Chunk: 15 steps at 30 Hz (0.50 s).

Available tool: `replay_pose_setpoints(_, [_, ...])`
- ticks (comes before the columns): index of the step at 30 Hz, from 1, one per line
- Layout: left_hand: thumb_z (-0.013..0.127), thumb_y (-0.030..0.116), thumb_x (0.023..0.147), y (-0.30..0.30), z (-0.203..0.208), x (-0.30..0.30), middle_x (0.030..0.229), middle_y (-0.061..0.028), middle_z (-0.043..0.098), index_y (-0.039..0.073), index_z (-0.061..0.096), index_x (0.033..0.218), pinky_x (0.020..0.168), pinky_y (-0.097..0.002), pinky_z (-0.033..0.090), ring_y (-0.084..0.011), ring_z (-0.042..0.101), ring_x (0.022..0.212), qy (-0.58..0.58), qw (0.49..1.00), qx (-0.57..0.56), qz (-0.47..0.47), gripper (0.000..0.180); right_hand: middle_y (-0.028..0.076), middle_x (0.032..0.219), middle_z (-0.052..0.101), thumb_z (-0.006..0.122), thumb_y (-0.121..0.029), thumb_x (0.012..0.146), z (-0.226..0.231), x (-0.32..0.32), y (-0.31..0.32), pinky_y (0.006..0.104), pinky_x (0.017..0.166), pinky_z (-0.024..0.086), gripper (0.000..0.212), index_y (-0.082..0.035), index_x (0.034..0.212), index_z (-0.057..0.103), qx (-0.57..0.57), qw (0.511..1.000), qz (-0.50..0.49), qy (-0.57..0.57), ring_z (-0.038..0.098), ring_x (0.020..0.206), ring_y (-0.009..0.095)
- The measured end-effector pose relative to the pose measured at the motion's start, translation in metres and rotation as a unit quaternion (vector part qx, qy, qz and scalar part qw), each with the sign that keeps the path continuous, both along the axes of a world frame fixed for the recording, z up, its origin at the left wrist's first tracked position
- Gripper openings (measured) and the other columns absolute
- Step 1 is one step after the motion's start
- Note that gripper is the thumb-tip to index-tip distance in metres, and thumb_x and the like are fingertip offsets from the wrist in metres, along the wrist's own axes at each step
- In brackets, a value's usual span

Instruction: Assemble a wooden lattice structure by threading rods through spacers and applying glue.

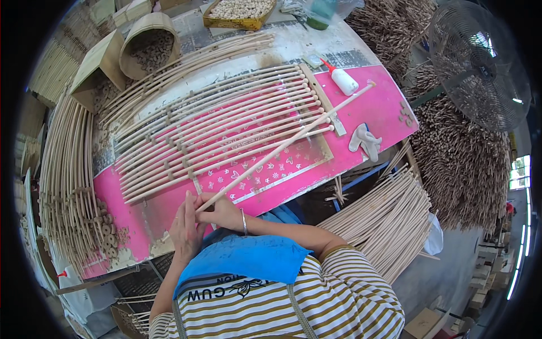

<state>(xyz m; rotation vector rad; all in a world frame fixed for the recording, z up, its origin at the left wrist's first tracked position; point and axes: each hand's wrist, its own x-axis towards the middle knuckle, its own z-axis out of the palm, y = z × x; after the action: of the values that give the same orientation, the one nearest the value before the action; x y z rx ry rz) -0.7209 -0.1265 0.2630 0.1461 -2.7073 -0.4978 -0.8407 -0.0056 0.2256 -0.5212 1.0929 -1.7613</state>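
Observation:
A long wooden stick (282, 146) slants up to the right from my hands, over the ends of other sticks, to a tip above the pink table. My right hand (224, 214), with a bangle at the wrist, has its fingers closed round the stick's near end. Against that same end is my left hand (185, 229), fingers pressed together and pointing up; whatever they hold is hidden. In front of both hands lies a row of wooden sticks (226, 133) with small knobs at their right ends, along a wooden strip (322, 96). Small wooden rings sit on several of these sticks.
Ringed sticks (65, 169) are stacked at the left. A round wooden tub (148, 45) holds rings; a yellow tray (237, 21) holds wooden balls. Right lie a glue bottle (344, 81), a glove (366, 141), and loose sticks (384, 220) below the table edge. A fan (483, 68) stands far right.

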Motion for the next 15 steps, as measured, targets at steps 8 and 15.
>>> replay_pose_setpoints(8, [0.08, 0.026, 0.092, -0.008, 0.004, 0.007, 0.103, -0.0168, 0.074, 0.001, 0.032, 0.163, 0.073, -0.0388, 0.059, -0.0304, 0.074, 0.089, -0.058, 0.997, 0.047, -0.002, 0.09, 0.007, 0.09, 0.075, 0.082, -0.012, 0.088, 0.009, -0.003, 0.009, 0.0267, 0.07, 0.057, 0.021, -0.001, 0.102, 0.07, 0.059, 0.995, 0.016, 0.079, 0.072, 0.083, 0.012])
replay_pose_setpoints(15, [0.057, 0.013, 0.108, -0.021, 0.043, 0.01, 0.103, -0.0124, 0.07, 0.01, 0.009, 0.17, 0.087, -0.0346, 0.053, -0.0191, 0.066, 0.092, -0.226, 0.881, 0.413, -0.049, 0.078, 0.008, 0.093, 0.074, 0.08, -0.01, 0.093, 0.016, -0.008, 0.018, 0.0291, 0.075, 0.059, 0.022, 0.0, 0.107, 0.068, 0.026, 0.993, 0.053, 0.101, 0.072, 0.084, 0.015])
